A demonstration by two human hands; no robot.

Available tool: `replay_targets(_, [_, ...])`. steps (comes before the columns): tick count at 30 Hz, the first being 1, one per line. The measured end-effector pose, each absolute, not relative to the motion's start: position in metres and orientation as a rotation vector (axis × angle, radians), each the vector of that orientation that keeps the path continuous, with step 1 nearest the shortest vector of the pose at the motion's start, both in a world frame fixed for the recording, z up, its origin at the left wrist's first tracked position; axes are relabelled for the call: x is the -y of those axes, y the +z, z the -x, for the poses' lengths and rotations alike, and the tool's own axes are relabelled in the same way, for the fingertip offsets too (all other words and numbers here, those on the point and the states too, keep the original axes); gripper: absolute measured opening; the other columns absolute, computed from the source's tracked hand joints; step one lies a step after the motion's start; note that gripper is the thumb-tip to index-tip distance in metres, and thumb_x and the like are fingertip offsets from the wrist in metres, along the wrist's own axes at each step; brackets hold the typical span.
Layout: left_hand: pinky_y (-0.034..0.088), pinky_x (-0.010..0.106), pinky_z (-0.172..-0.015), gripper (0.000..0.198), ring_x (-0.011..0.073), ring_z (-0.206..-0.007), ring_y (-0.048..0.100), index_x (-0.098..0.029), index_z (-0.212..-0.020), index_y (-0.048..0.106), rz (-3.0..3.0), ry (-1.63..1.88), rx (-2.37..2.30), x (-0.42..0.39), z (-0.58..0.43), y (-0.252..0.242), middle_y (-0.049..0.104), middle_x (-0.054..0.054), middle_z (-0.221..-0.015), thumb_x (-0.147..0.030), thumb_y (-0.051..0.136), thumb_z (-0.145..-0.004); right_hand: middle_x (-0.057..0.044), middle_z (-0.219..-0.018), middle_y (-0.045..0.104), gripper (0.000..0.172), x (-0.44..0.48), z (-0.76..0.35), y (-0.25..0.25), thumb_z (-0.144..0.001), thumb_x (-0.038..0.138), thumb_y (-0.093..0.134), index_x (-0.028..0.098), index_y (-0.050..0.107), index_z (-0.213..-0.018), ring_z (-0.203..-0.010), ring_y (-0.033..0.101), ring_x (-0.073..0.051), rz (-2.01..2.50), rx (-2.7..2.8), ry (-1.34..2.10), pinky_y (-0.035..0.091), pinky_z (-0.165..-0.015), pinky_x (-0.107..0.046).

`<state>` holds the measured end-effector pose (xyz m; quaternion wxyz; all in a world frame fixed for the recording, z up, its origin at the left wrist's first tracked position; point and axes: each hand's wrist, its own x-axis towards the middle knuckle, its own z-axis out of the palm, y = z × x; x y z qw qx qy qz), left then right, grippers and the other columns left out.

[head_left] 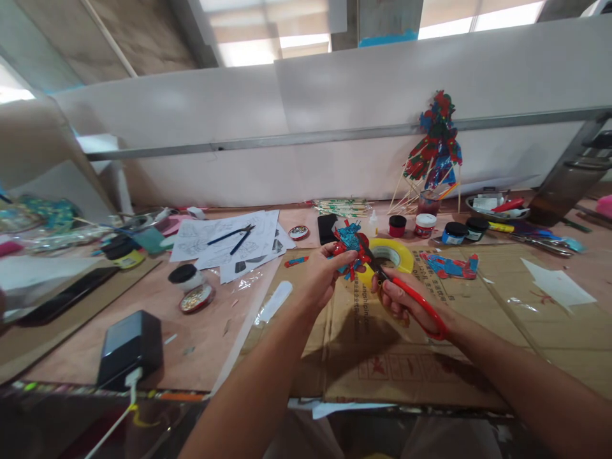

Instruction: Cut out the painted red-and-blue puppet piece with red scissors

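My left hand is closed on a small painted cutout in red and blue, held up over the cardboard sheet. In my right hand is a pair of red-handled scissors, its dark blades reaching to the cutout's right edge. The blades' exact contact with the piece is hard to make out. Just behind both hands lies a roll of clear yellowish tape. Another blue and red painted cutout rests flat on the cardboard, right of the scissors.
Paint jars line the back, near a cup of painted figures on sticks. Pliers lie on drawing sheets at left. Nearer stand a lidded jar and a black power bank with a white cable. A dark bottle stands far right.
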<state>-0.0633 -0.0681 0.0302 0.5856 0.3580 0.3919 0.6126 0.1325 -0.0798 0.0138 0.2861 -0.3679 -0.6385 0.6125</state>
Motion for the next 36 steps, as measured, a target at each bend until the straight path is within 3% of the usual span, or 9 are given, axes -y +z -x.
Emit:
replay_targets(7, [0.052,0.029,-0.066,0.030,0.0143,-0.064,0.064,-0.013,-0.077,0.073,-0.902,1.437,-0.938,0.069,0.065,0.032,0.073,0.006,-0.075,-0.024,0.091,-0.055,0.004,-0.069,0.044,0.053,0.076,-0.139,0.009,-0.088,0.072,0.056,0.020,0.055,-0.090,-0.053,0.040,-0.009,0.898,1.855,1.487,0.037,-0.046,-0.021])
replay_targets(18, [0.052,0.028,-0.065,0.037,0.0159,-0.065,0.067,-0.013,-0.080,0.072,-0.865,1.401,-0.923,0.070,0.063,0.032,0.074,0.006,-0.076,-0.026,0.093,-0.053,0.005,-0.070,0.041,0.046,0.077,-0.139,-0.001,-0.092,0.066,0.058,0.020,0.056,-0.092,-0.053,0.033,-0.007,0.904,1.784,1.490,0.028,-0.043,-0.018])
replay_targets(24, [0.051,0.025,-0.061,0.035,0.0130,-0.064,0.063,-0.014,-0.078,0.073,-0.901,1.344,-0.936,0.066,0.081,0.038,0.071,0.004,-0.076,-0.027,0.093,-0.052,0.005,-0.065,0.042,0.034,0.069,-0.140,-0.005,-0.090,0.054,0.065,0.021,0.061,-0.091,-0.051,0.033,-0.009,0.987,1.799,1.476,0.027,-0.044,-0.022])
replay_targets(28, [0.044,0.021,-0.053,0.031,0.0079,-0.057,0.055,-0.016,-0.065,0.067,-0.943,1.403,-0.994,0.063,0.089,0.041,0.063,-0.001,-0.066,-0.026,0.093,-0.052,0.005,-0.064,0.043,0.027,0.071,-0.138,0.000,-0.088,0.048,0.066,0.021,0.062,-0.092,-0.051,0.033,-0.010,0.958,1.795,1.512,0.027,-0.045,-0.023])
replay_targets(36, [0.044,0.023,-0.054,0.035,0.0090,-0.055,0.055,-0.017,-0.067,0.064,-0.935,1.375,-0.968,0.066,0.075,0.037,0.063,-0.002,-0.063,-0.028,0.093,-0.051,0.007,-0.064,0.041,0.036,0.079,-0.133,0.007,-0.083,0.053,0.066,0.021,0.055,-0.094,-0.049,0.034,-0.008,0.922,1.608,1.602,0.026,-0.044,-0.020])
